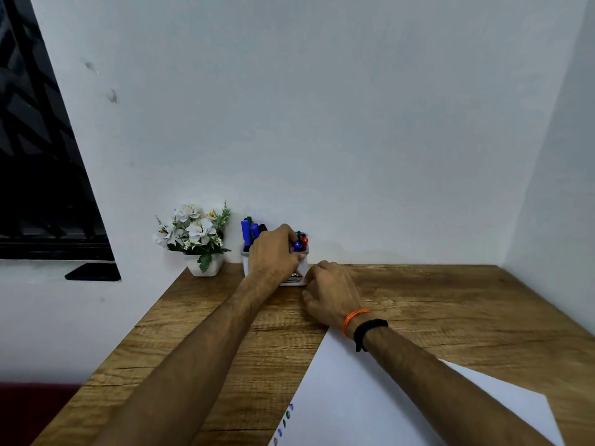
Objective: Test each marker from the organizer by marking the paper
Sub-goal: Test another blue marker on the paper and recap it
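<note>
Far left: dark barred window set in the pale wall. Next, at the back left corner of the wood-grain table: small white pot of white artificial flowers. Just beside it to the right, against the wall: white plastic marker organizer, holding blue, green, black and red markers upright. Left hand over the organizer's front, fingers curled down at a blue marker in the right compartment, seemingly pinching it; exact grip hard to tell. Right hand just right of the organizer, low on the table, fingers bent against the organizer's lower right corner; whether gripping or only bracing cannot be told. Orange thread band and black band on the right wrist. Hands close together, not touching. Lower right: white sheet of paper flat on the table under the right forearm, with small coloured test marks along its left edge.
</note>
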